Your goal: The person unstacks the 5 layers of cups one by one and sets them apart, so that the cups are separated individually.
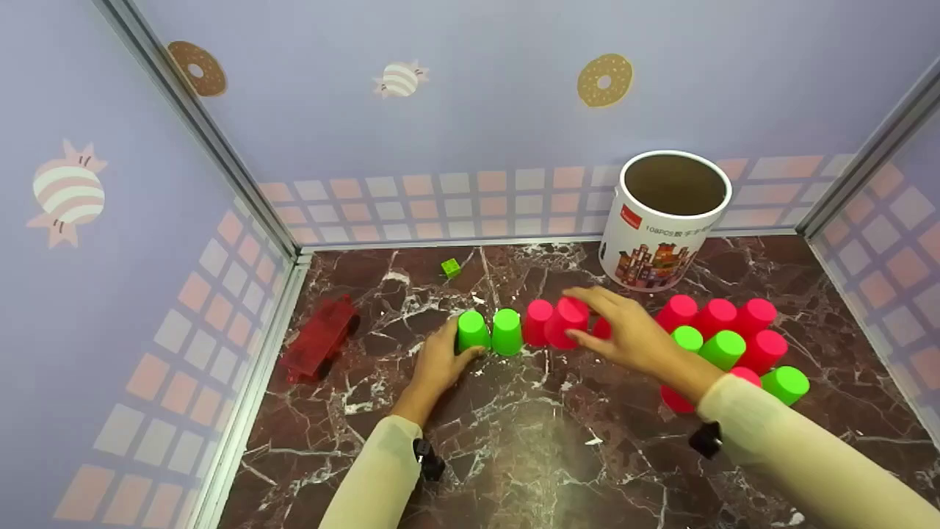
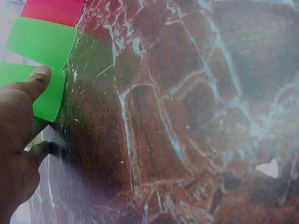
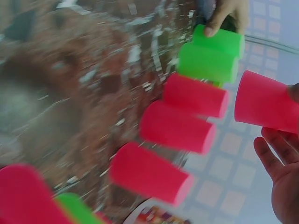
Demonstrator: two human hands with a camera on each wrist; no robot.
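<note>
Upside-down plastic cups stand in a row across the middle of the table. My left hand (image 1: 436,361) grips the green cup (image 1: 471,330) at the row's left end, its thumb along the near side. Beside that cup stands a second green cup (image 1: 507,332), followed by a red cup (image 1: 539,323). In the right wrist view, two more red cups (image 3: 175,126) continue the row. My right hand (image 1: 628,330) holds another red cup (image 3: 264,102) raised off the table, thumb on one side and fingers on the other. In the head view this held cup partly hides the row.
Several red cups (image 1: 717,316) and green cups (image 1: 722,350) cluster on the right, partly behind my right forearm. A white printed bucket (image 1: 650,246) stands at the back right. A translucent red object (image 1: 319,339) lies at left, and a small green cube (image 1: 451,268) near the back wall.
</note>
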